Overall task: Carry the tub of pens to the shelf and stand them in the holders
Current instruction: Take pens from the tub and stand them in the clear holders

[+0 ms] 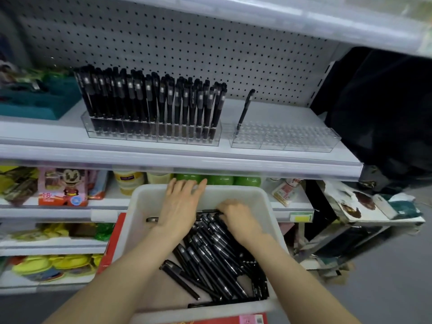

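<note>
**Position.** The tub [140, 206] stands directly below the shelf [163, 155], on a red support [114, 242] that cannot be identified. Judged from this, the carry is done and the task is at the loading step. Loose pens [217, 260] lie flat in a pile against the tub's right wall.

**Hands.** The left hand [180, 204] is released. Its fingers are straight and reach over the tub's far wall, probably to steady the tub. The right hand [240, 218] is inside the tub, fingers curled down round one of the pens at the far end of the pile, which suggests a pick-up is under way.

**Holders.** Above and left of the tub, the full holder [152, 136] carries upright pens packed in rows. Above and right of the tub, the second holder [285, 139] has one pen [244, 111], leaning in its left end. Its other sockets are free, so it is the likely target.

**Caution.** The sockets look narrow. Enter each pen tip first and close to vertical.
</note>
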Demonstrator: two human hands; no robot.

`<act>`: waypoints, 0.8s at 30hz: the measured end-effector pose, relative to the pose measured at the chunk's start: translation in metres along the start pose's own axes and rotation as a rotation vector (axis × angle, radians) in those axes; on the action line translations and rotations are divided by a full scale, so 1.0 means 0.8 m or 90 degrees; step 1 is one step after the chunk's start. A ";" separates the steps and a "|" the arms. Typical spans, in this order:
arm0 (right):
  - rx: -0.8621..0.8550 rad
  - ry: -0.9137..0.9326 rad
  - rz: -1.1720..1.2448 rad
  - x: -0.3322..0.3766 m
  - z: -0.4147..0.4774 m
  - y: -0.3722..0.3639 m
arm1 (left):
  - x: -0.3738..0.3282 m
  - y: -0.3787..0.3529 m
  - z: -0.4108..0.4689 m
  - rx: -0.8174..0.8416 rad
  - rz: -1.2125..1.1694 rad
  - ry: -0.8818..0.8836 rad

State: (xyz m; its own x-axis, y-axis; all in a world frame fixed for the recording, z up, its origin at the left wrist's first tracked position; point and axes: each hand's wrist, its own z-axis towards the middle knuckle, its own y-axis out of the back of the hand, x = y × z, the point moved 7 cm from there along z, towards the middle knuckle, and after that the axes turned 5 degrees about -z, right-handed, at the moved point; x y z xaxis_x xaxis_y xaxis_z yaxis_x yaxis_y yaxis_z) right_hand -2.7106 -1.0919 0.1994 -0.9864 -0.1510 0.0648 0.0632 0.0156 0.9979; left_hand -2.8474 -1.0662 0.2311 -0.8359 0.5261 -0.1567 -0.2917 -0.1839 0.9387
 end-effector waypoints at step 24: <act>-0.339 -0.110 0.507 -0.102 -0.005 0.245 | -0.068 0.113 0.087 -0.116 -0.137 -0.114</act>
State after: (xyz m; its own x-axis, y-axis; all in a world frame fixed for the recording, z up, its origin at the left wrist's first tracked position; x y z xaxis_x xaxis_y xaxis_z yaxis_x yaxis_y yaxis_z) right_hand -2.6169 -1.0802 0.3893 -0.6315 -0.1425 0.7622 0.7399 -0.4048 0.5373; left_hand -2.7962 -1.0534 0.3462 -0.6555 0.7038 -0.2740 -0.5450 -0.1897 0.8167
